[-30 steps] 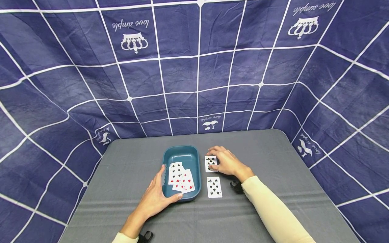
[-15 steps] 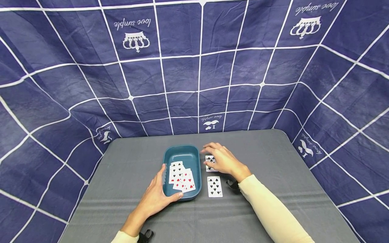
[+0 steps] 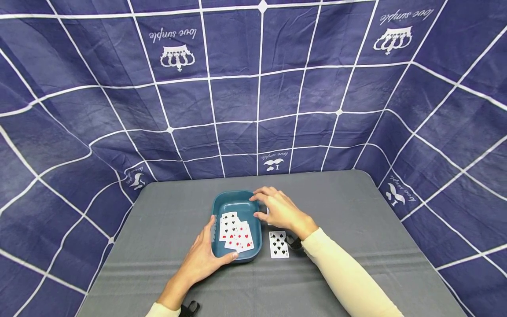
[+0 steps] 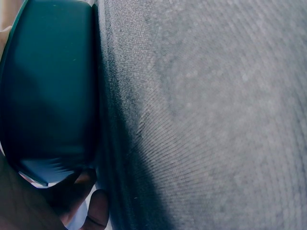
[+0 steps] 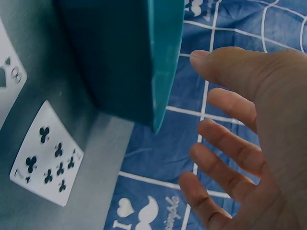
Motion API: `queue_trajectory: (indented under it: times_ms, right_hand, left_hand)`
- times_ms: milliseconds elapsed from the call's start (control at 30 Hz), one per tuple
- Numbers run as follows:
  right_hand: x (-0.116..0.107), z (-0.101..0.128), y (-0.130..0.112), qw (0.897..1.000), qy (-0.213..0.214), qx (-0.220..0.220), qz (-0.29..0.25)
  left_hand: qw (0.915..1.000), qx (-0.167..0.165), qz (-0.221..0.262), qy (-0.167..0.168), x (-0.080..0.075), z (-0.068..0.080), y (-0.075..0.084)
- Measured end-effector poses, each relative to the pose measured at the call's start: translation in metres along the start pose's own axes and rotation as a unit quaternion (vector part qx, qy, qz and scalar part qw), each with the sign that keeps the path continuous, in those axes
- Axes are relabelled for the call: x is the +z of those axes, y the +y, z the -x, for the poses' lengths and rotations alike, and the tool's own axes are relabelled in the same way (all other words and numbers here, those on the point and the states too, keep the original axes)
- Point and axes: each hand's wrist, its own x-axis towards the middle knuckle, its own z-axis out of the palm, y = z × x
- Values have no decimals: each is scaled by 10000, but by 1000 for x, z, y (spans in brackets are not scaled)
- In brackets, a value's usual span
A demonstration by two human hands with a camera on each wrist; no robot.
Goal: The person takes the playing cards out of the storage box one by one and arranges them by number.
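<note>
A blue-green plastic tray (image 3: 236,193) stands on the grey table, holding several overlapping playing cards (image 3: 234,231) face up. My left hand (image 3: 203,252) grips its near left corner, thumb on the near rim and fingers along the left wall. In the left wrist view, fingers (image 4: 97,211) reach around the tray wall (image 4: 48,91). Over the right rim hovers my right hand (image 3: 282,212), fingers spread and holding nothing. Beneath that hand lies the seven of clubs (image 5: 48,155), mostly hidden in the head view. Nearer me, the eight of spades (image 3: 279,245) lies beside the tray.
Blue cloth (image 3: 233,101) with white grid lines hangs behind the table and along both sides. The grey tabletop (image 3: 332,198) stretches to the right of the cards. A black wrist strap (image 3: 294,242) on the right arm overlaps the eight of spades in the head view.
My right hand has moved left from over the seven of clubs to the tray's right rim, its fingers spreading. The left hand and the cards have stayed in place.
</note>
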Motion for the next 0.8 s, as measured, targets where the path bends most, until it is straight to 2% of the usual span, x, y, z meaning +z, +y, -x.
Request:
queue_trajectory:
  times_ms: [467,800]
  right_hand:
    - [4,-18,-33,9977,-668,-106,39]
    - [16,-30,-48,9939,-1100,8,-90]
  left_hand:
    - [9999,123,26,106,1,-2,-3]
    - [10000,18,64,-41,1,-2,-4]
